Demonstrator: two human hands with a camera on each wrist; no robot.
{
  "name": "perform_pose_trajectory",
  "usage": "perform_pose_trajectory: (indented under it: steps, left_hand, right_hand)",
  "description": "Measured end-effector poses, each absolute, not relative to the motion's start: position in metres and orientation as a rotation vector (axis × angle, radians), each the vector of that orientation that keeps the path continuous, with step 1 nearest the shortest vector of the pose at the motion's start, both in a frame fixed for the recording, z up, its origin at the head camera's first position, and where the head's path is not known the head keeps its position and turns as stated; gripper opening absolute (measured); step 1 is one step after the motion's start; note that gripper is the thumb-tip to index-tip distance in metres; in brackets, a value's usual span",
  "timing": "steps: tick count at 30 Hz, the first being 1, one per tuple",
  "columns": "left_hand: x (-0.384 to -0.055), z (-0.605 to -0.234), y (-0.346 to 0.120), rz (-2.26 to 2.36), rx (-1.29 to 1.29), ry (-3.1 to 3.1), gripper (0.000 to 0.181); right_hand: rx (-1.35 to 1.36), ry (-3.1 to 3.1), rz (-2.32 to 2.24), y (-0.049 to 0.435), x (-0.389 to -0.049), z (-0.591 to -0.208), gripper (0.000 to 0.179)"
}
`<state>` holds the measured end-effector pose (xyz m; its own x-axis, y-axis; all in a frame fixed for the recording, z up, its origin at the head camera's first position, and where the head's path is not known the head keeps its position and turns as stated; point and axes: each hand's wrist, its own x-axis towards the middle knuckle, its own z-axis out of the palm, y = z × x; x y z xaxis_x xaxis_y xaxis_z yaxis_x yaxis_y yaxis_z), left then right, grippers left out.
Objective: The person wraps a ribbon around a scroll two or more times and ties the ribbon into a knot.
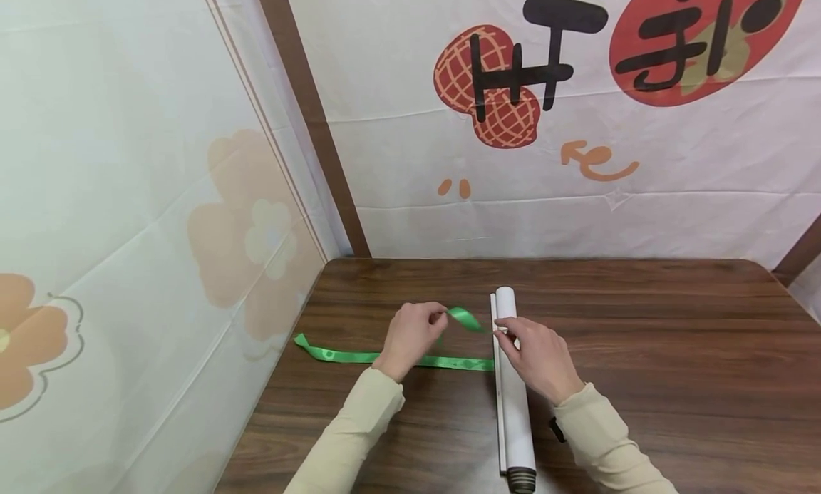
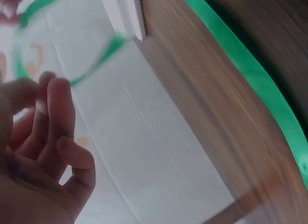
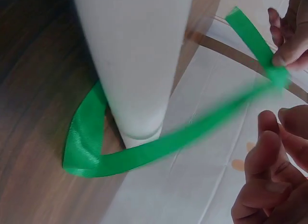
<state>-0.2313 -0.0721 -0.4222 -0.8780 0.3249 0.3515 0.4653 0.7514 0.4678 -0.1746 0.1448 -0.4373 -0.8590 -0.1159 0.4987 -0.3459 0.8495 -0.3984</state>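
Observation:
A long white roll (image 1: 515,401) lies on the wooden table, a thin white strip along its left side. Green ribbon (image 3: 144,159) comes from under the roll, bends round on its right side and rises across it. My left hand (image 1: 413,333) pinches the ribbon near its loose end, above the table left of the roll. My right hand (image 1: 541,355) is over the roll, fingers loosely bent near the raised ribbon. In the right wrist view the right fingertips (image 3: 268,120) look apart from the ribbon, which is blurred there.
The ribbon's other length (image 1: 353,356) lies along the table to the left, passing below my left forearm. White printed cloth (image 1: 410,227) hangs behind the table (image 1: 673,380), and another white cloth (image 1: 160,266) hangs along its left edge.

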Motion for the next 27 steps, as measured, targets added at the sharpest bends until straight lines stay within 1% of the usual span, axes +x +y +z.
perform_pose_trajectory:
  steps: [7,12,17,27]
  left_hand:
    - [-0.242,-0.422,-0.1,-0.958,-0.398,-2.596,0.019]
    - [-0.248,-0.422,-0.119,-1.029,-0.282,-2.566,0.028]
    - [-0.249,-0.425,-0.132,-1.064,-0.256,-2.552,0.037]
    - [-0.252,-0.43,-0.15,-1.096,-0.244,-2.572,0.049]
  right_hand:
    - [0.322,-2.602,0.651,0.154,-0.174,-0.443,0.008]
    - [0.304,-2.652,0.664,0.16,-0.171,-0.447,0.007]
    - [0.292,-2.663,0.663,0.164,-0.169,-0.45,0.01]
    - [0.274,-2.726,0.655,0.168,-0.168,-0.457,0.011]
